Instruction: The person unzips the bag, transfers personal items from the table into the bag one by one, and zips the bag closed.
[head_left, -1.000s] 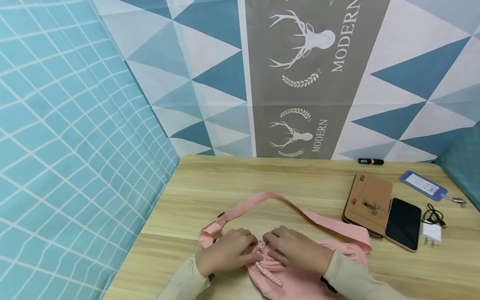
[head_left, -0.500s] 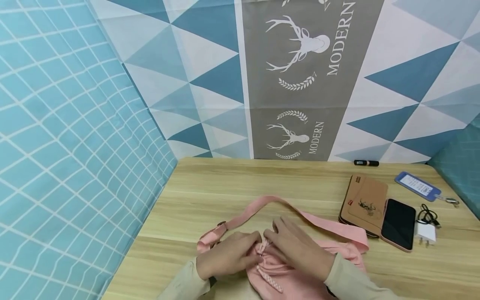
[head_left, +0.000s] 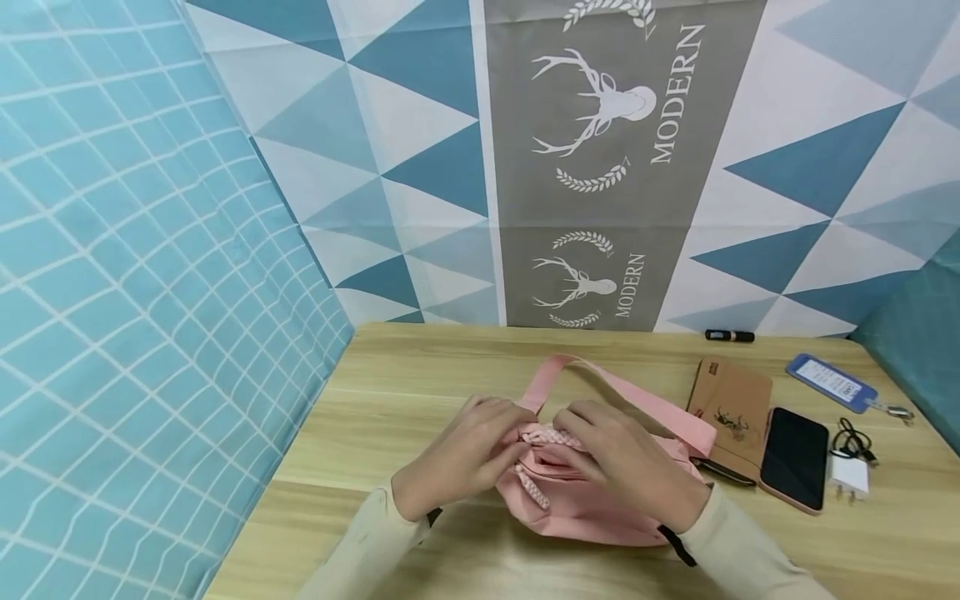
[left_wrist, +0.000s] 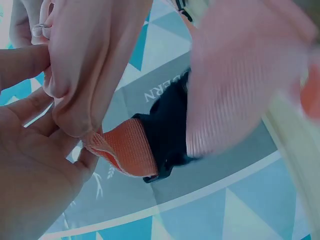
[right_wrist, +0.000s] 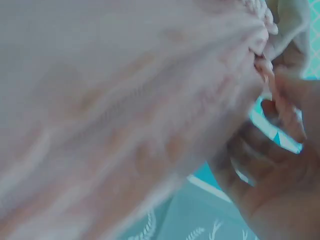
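Note:
A pink fabric bag [head_left: 577,512] with a wide pink strap [head_left: 645,400] is held up at the front of the table. My left hand [head_left: 468,454] grips its left end, and in the left wrist view the fingers [left_wrist: 25,67] pinch the cloth near a black buckle [left_wrist: 167,125]. One braided zipper pull [head_left: 531,487] hangs down the bag's front. Another braided pull [head_left: 553,437] lies along the top edge between the hands. My right hand [head_left: 618,454] holds the bag's top, and the right wrist view shows a pull [right_wrist: 287,115] pinched between thumb and fingers.
To the right lie a brown wallet [head_left: 731,412], a phone [head_left: 795,458], a white charger [head_left: 850,475] with a black cable [head_left: 853,437], and a blue card holder [head_left: 832,382]. A small black tube [head_left: 729,335] sits by the back edge. A patterned cloth wall [head_left: 420,150] stands behind.
Both hands have lifted the bag and moved it away from the table's front edge. The strap's left part has been drawn up and inward. The view has tilted slightly.

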